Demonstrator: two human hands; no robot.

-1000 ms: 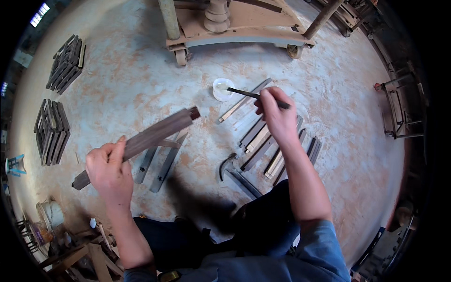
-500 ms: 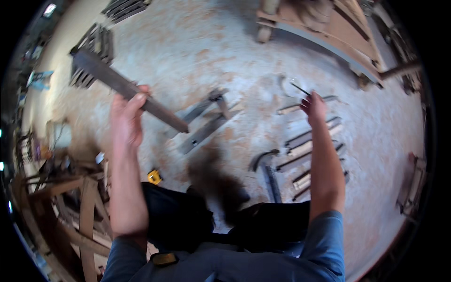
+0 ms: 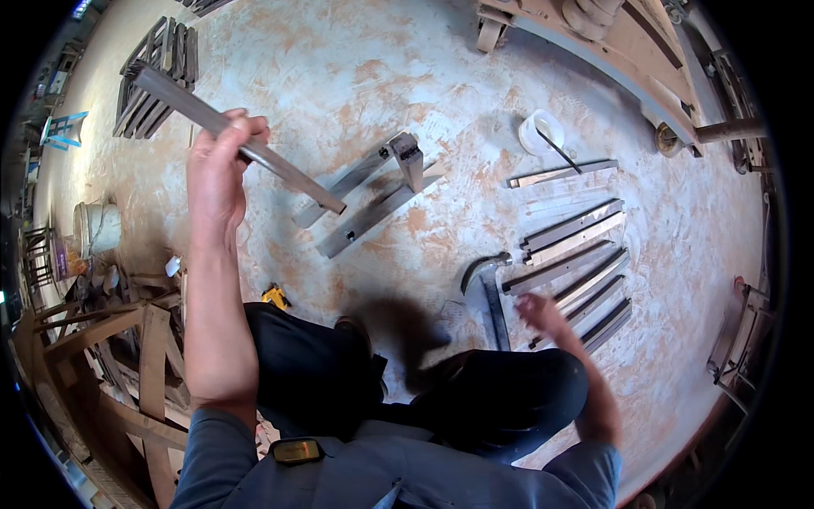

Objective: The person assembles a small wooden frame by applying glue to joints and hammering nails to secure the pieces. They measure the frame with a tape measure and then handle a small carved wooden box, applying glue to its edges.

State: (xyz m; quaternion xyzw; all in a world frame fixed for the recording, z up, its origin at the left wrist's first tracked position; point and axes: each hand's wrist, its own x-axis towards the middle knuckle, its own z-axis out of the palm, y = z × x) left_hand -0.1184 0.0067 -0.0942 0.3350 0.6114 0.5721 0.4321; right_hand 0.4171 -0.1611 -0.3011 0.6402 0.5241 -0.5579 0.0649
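My left hand (image 3: 222,170) is closed around a long dark wooden bar (image 3: 191,106), lifted at a slant above the floor. Below its lower end lie joined dark wooden pieces (image 3: 373,216) with a short upright block. My right hand (image 3: 543,316), slightly blurred, looks loosely open with nothing visible in it. It is just right of a claw hammer (image 3: 492,305), apart from it, and over the near ends of several dark wooden strips (image 3: 577,233). A thin dark stick (image 3: 558,151) leans in a round white tub (image 3: 540,131).
A yellow tape measure (image 3: 275,296) lies by my left knee. At lower left stands a wooden frame (image 3: 157,365); a pale bucket (image 3: 99,227) is beyond it. Stacked slats (image 3: 161,81) lie far left, and a wheeled wooden platform (image 3: 593,68) stands far right.
My right hand has let go of the thin stick, now leaning in the white tub, and has come back toward the hammer. My left hand still holds the bar, shifted slightly left.
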